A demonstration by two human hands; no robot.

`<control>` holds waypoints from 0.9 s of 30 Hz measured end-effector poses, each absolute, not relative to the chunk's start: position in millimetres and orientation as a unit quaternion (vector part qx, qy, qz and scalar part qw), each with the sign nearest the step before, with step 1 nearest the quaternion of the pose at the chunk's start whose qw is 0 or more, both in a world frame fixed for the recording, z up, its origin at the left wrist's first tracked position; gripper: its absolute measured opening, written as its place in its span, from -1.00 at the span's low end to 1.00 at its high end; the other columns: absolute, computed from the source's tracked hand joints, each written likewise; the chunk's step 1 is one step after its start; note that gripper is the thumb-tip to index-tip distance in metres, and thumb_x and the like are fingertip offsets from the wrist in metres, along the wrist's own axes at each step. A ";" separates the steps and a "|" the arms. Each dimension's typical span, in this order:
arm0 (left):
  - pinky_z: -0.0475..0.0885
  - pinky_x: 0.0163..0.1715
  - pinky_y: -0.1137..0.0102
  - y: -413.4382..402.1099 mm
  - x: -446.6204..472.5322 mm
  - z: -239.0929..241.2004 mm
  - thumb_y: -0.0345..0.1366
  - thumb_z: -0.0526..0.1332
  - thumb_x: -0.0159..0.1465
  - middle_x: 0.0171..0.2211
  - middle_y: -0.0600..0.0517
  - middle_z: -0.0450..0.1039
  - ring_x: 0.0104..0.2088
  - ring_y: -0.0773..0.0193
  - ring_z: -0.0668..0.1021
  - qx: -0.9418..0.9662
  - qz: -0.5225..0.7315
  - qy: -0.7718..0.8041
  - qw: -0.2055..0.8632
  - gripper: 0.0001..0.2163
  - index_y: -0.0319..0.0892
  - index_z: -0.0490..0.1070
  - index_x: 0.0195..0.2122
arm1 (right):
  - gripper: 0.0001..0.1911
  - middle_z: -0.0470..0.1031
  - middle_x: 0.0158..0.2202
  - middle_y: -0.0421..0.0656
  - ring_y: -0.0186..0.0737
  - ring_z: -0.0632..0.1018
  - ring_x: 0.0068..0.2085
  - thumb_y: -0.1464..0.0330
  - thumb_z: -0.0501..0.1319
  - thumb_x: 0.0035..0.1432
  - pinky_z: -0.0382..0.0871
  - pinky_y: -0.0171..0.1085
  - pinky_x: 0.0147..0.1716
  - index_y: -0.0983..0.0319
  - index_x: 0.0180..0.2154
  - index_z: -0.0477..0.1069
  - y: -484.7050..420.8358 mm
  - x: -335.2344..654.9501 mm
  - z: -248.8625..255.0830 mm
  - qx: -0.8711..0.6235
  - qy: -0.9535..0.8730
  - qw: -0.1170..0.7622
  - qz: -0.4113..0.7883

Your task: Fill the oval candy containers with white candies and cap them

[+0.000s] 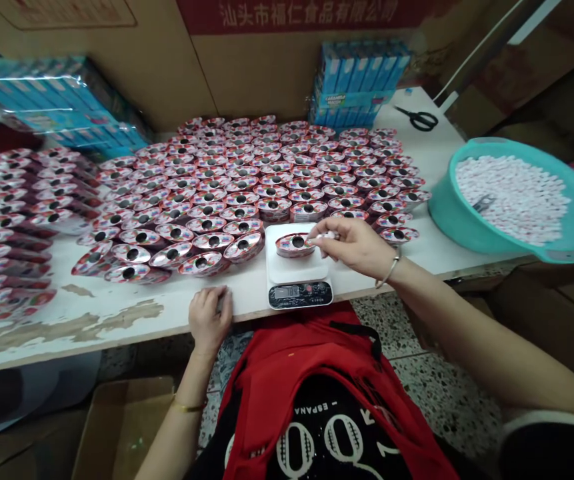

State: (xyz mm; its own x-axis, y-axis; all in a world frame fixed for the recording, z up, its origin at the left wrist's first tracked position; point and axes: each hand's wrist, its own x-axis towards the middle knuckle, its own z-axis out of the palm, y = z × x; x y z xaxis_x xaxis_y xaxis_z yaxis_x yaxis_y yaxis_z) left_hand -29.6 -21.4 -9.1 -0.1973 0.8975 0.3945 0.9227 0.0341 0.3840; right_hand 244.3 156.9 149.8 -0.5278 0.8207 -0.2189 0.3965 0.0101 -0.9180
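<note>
On the digital scale (pixel 297 271), near the counter (pixel 247 283) edge, has one oval packet (pixel 291 252). Pinches small white pieces (pixel 331 235) in the right hand (pixel 359 247), at the packet's three o'clock, beside the top hole (pixel 299 241). Rests the left hand (pixel 209 319), apart and loosely curled, thumb free, at the scale's eight o'clock. Faces similar packets (pixel 275 180) from nine to one o'clock, a teal basin (pixel 459 220) toward three.

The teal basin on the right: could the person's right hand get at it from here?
Probably yes: the right hand is on that side, and the teal basin is open-topped, with no lid over the white pieces.
</note>
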 end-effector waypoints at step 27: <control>0.29 -0.30 0.31 -23.9 -30.5 -10.6 -0.29 0.21 0.24 -0.31 -0.04 0.49 -0.27 0.18 0.48 -0.631 -0.275 -0.725 0.028 -0.88 -0.14 0.41 -0.20 | -0.82 0.42 -0.28 -0.08 -0.21 0.41 -0.21 0.65 0.16 0.08 0.25 -0.25 -0.14 0.32 -0.33 0.45 176.1 205.6 147.0 -0.388 -0.853 0.076 0.341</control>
State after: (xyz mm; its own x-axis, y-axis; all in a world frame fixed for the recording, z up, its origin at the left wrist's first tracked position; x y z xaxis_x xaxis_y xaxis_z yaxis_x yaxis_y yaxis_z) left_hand -30.5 -23.9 -10.6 -0.2026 0.8992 0.3878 0.9299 0.0526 0.3640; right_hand 205.6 176.1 147.0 -0.6874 0.7135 -0.1357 0.6104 0.4663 -0.6403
